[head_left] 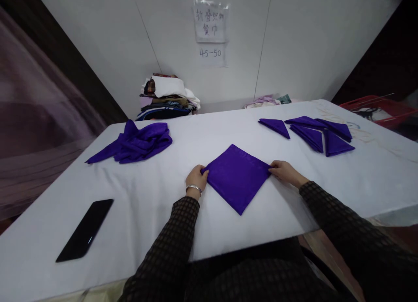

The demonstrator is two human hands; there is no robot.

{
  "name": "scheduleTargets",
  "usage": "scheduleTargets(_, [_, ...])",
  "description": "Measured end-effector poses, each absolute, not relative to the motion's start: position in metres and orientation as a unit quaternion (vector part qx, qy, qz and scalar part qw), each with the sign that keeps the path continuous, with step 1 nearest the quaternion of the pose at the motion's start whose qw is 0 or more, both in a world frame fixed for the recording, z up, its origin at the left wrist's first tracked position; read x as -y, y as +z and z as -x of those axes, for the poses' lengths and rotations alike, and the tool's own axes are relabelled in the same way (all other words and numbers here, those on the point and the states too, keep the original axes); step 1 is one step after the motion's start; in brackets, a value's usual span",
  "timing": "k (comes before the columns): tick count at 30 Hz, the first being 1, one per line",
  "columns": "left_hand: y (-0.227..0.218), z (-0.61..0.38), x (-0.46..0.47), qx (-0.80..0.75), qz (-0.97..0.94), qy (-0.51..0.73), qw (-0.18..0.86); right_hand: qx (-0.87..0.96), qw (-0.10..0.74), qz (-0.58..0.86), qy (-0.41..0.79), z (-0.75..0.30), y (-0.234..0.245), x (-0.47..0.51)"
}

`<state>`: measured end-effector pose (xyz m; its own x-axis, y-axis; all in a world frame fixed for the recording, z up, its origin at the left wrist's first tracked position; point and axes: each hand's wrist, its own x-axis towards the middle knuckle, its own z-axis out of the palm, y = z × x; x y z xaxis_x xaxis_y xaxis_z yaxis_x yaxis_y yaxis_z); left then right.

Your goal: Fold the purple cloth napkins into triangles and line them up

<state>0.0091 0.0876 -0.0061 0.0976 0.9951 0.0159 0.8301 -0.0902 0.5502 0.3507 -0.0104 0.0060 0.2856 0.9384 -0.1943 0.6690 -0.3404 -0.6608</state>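
Note:
A purple cloth napkin, folded into a square, lies turned like a diamond on the white-covered table. My left hand, with a silver bracelet at the wrist, pinches its left corner between thumb and fingers. At the opposite side, my right hand pinches the right corner. The far and near corners of the napkin are free. Farther off to the right lie several purple napkins folded into triangles. A loose heap of unfolded purple cloth rests at the back left.
A black phone-like slab lies at the front left of the table. Behind the far edge are a pile of folded clothes and some lilac fabric. A red basket stands beyond the right edge. Handwritten sheets hang on the wall.

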Motion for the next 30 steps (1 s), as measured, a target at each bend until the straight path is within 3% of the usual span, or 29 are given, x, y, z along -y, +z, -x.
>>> scheduleTargets(8, [-0.015,-0.02,-0.1,-0.617,-0.697,0.261,0.257,0.404,0.345,0.728,0.434,-0.351,0.012,0.04])
scheduleTargets(16, [-0.027,-0.047,-0.112,-0.547,-0.641,0.382,0.379,0.402,0.425,0.693,0.421,-0.346,0.02,0.077])
scheduleTargets(30, [-0.027,-0.047,-0.112,-0.502,-0.539,0.462,0.494,0.555,0.362,0.587,0.464,-0.292,0.072,-0.005])
